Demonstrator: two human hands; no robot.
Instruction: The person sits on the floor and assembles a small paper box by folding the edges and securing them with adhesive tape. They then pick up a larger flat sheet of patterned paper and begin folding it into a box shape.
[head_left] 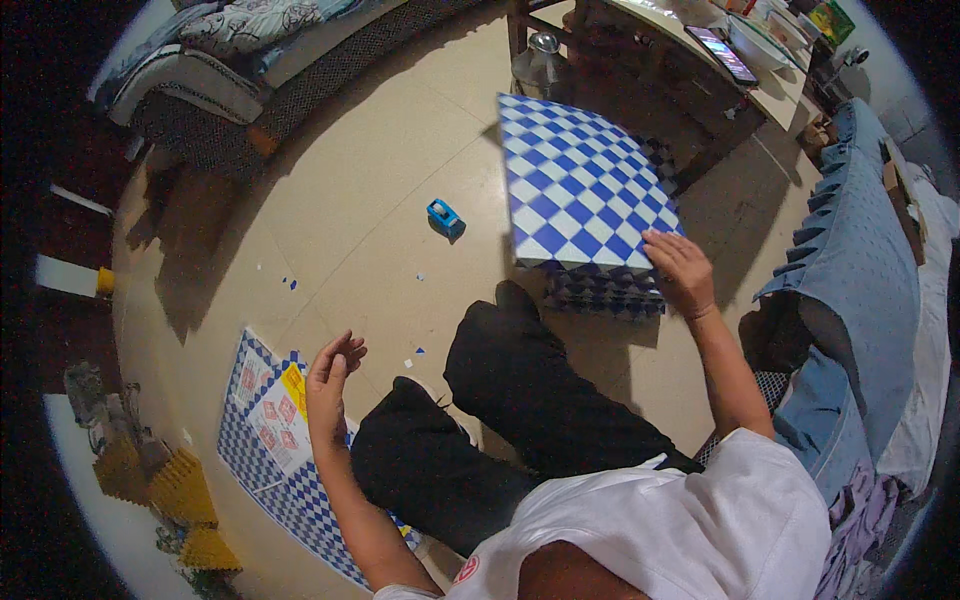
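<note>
One checkered box (585,185), beige tiled floor (370,170), cluttered table (784,98)

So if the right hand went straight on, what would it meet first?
The blue-and-white checked piece: the right hand seems to be touching its near corner, though depth is hard to judge.
</note>
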